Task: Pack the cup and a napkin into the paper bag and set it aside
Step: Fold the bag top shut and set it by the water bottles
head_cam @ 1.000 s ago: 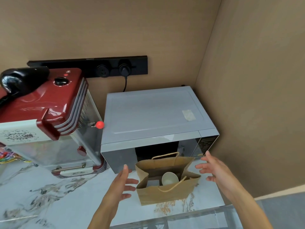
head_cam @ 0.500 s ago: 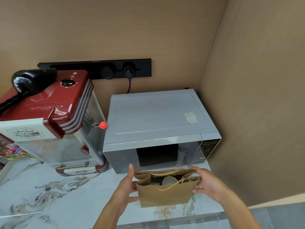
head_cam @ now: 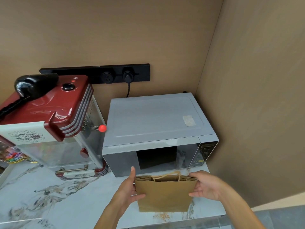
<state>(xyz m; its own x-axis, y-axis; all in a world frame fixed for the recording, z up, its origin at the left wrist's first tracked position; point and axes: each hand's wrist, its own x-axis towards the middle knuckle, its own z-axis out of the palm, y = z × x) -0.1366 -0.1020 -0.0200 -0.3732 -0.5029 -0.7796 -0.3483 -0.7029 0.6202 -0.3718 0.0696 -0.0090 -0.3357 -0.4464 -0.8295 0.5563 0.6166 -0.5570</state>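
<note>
A brown paper bag stands upright on the marble counter, just in front of the microwave. Its top is pressed nearly flat, and its twisted paper handles stick up at the middle. My left hand grips the bag's left edge, thumb pointing up along it. My right hand grips the right edge at the top corner. The cup and napkin are hidden inside the bag.
A grey microwave sits directly behind the bag, against the corner walls. A red popcorn machine stands at the left with a red knob on its side. The counter's front edge runs just below the bag.
Both hands closed in from open positions beside the bag and took hold of its sides. The bag's mouth, which showed the white cup, is now squeezed shut.
</note>
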